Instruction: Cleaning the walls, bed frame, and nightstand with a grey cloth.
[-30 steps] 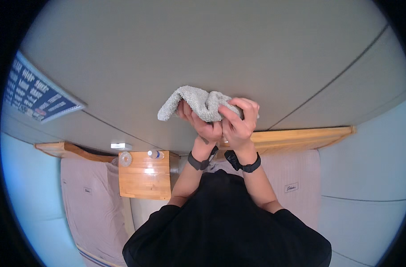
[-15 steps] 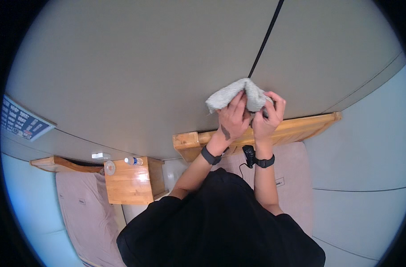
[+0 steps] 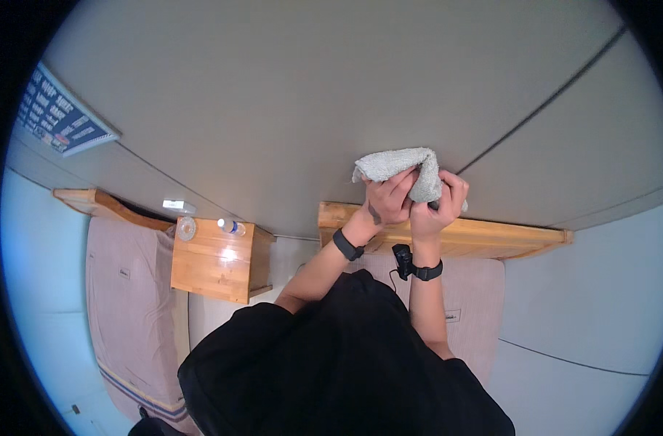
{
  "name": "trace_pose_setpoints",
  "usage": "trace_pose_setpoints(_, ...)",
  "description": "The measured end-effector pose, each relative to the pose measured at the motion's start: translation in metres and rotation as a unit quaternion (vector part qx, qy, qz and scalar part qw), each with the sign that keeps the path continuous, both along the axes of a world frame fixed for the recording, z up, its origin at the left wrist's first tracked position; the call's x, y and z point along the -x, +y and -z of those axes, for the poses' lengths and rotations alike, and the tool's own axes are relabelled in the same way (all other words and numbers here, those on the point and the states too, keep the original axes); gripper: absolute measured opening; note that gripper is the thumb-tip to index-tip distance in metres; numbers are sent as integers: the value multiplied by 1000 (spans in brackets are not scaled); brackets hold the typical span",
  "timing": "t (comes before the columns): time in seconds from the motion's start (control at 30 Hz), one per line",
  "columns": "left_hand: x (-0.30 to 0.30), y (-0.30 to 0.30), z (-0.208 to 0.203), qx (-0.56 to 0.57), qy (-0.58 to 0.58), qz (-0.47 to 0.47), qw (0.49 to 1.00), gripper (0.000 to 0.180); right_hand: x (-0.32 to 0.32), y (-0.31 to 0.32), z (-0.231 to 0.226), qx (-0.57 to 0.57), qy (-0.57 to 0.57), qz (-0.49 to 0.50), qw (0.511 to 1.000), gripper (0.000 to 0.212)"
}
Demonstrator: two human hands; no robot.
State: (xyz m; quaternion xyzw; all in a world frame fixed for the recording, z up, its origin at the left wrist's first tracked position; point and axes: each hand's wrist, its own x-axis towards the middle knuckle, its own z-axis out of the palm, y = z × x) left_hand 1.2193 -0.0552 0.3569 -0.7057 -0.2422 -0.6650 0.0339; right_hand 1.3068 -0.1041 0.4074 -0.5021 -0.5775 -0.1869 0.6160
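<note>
A crumpled light-grey cloth (image 3: 398, 163) is bunched up between my two hands, above a wooden headboard (image 3: 491, 237). My left hand (image 3: 390, 198) grips its left part, fingers curled into the folds. On the right, my right hand (image 3: 439, 211) is closed on the drooping end, thumb and fingers bent round it. The cloth hangs in front of the grey wall (image 3: 273, 109); whether it touches the wall I cannot tell. Each wrist wears a black band, and a small black device (image 3: 402, 261) sits beside the right one.
Below the headboard lies a bed with a pinkish cover (image 3: 477, 291). To the left stand a wooden bedside table (image 3: 215, 265) holding a bottle (image 3: 231, 227) and a round glass dish (image 3: 186, 229), and a second bed (image 3: 131, 291). A blue framed sign (image 3: 62, 112) hangs on the wall.
My view has turned, so the wall seam slants more and the table sits higher. Both hands still hold the cloth, which has folded over a little differently.
</note>
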Motion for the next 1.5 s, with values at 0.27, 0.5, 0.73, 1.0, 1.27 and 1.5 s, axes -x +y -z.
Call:
trace_pose_setpoints(0.27, 106, 26, 2, -60, -4, -99, 993, 39, 105, 21, 2, -7, 6, -49, 999, 20)
trace_pose_setpoints(0.5, 199, 50, 8, -102, -15, -162, 981, 39, 191, 39, 5, 11, -17, -99, 995, 24)
trace_pose_setpoints(0.73, 278, 70, 9, -129, -72, -230, 962, 45, 257, 57, 9, -9, -92, -166, 982, 31)
trace_pose_setpoints(1.0, 329, 78, 56, 16, -182, -180, 966, 39, 302, 70, 23, 36, -153, -291, 944, 38)
trace_pose_setpoints(1.27, 253, 57, 149, 231, -193, -41, 953, 33, 232, 54, 34, 58, -140, -294, 944, 29)
trace_pose_setpoints(1.5, 162, 21, 181, 307, -125, 48, 942, 27, 150, 34, 32, 60, -113, -262, 956, 32)
